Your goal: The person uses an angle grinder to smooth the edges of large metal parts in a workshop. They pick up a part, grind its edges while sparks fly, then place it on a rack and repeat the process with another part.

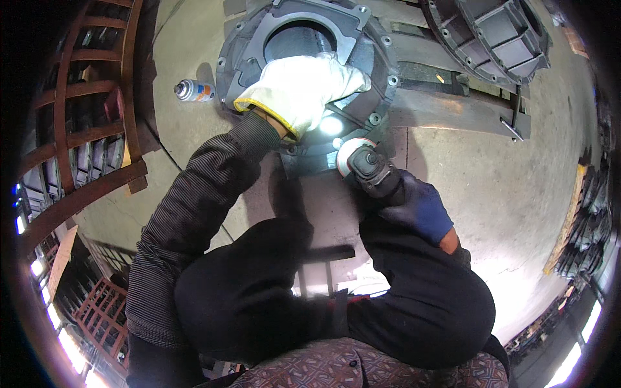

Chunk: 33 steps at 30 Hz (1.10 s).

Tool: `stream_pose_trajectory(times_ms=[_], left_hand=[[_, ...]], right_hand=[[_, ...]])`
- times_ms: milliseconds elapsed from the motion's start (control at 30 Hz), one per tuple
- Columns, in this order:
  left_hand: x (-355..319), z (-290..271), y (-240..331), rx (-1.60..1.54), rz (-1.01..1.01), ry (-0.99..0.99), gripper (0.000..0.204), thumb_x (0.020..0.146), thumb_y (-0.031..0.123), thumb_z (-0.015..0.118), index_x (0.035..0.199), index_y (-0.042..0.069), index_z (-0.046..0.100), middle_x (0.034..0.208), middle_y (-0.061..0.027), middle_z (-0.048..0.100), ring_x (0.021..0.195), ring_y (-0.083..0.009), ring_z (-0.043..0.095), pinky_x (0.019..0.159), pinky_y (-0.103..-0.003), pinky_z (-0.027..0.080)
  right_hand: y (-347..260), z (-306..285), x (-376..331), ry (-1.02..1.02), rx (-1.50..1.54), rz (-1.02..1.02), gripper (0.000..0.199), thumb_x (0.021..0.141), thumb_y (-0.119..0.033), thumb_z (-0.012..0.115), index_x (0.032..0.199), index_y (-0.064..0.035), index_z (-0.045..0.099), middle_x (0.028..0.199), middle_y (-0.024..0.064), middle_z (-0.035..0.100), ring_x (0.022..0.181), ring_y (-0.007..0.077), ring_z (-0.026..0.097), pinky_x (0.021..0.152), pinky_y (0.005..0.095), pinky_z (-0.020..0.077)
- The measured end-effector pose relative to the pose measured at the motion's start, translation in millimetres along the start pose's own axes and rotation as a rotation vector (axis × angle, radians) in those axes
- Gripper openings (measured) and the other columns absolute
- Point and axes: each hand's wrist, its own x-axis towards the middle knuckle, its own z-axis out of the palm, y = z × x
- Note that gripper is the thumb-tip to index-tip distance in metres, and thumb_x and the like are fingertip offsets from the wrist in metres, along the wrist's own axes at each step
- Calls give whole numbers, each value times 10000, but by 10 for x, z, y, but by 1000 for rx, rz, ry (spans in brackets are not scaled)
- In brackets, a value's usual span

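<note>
A big round grey metal housing (370, 55), with a wide opening and bolt holes around its rim, lies in front of me. Across its middle rests my left hand (303, 87) in a white glove with a yellow-edged cuff. Its fingers look stretched out over the casting, though some are hidden. My right hand (417, 205), in a dark blue glove, is closed around an angle grinder (372, 169). The grinder's disc (349, 154) is at the housing's near edge; whether it touches cannot be told. A bright spot of light falls on the metal just beyond the disc.
A spray can (194, 90) stands left of the housing. A second ribbed housing (491, 39) sits at the far right, near wooden planks (459, 116). Brown metal racks (65, 116) line the left side. Dark stacked parts (585, 239) lie along the right edge.
</note>
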Motion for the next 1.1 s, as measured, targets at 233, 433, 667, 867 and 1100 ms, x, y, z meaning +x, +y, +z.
stream_pose_trajectory(times_ms=[233,433,667,867,1100], left_hand=[[21,-94,-184,10,117,-267,358,974,295,645,1299,152,696,1068,-144,738,994,-326,731,878,-478,595],[7,-338,-471,-89,15,-369,349,975,308,641,1260,117,707,1080,-157,741,1007,-334,729,892,-488,590],[-287,-48,-88,-149,-96,-142,341,983,322,638,1234,108,723,1077,-165,747,1002,-348,731,903,-483,588],[-430,142,-48,-221,-144,-141,338,989,333,636,1212,100,737,1075,-172,751,997,-360,733,911,-479,586],[-479,93,-98,-235,-145,-142,351,1001,361,632,1190,90,751,1066,-177,758,982,-367,738,910,-472,587]], right_hand=[[-273,-72,-33,-27,39,106,754,734,-309,903,1417,-101,661,1220,232,764,1165,417,738,988,456,590],[-381,-196,-240,175,155,143,652,755,-275,915,1339,-81,700,1168,202,783,1109,355,776,957,429,605],[-7,-80,-205,161,134,139,642,781,-311,875,1347,-69,694,1182,221,780,1145,407,755,974,450,597],[-63,-50,-163,131,154,133,707,768,-330,888,1383,-63,665,1190,223,784,1174,364,760,993,450,595],[-123,-27,-62,50,90,89,746,752,-321,909,1405,-68,654,1189,234,778,1156,396,755,990,451,597]])
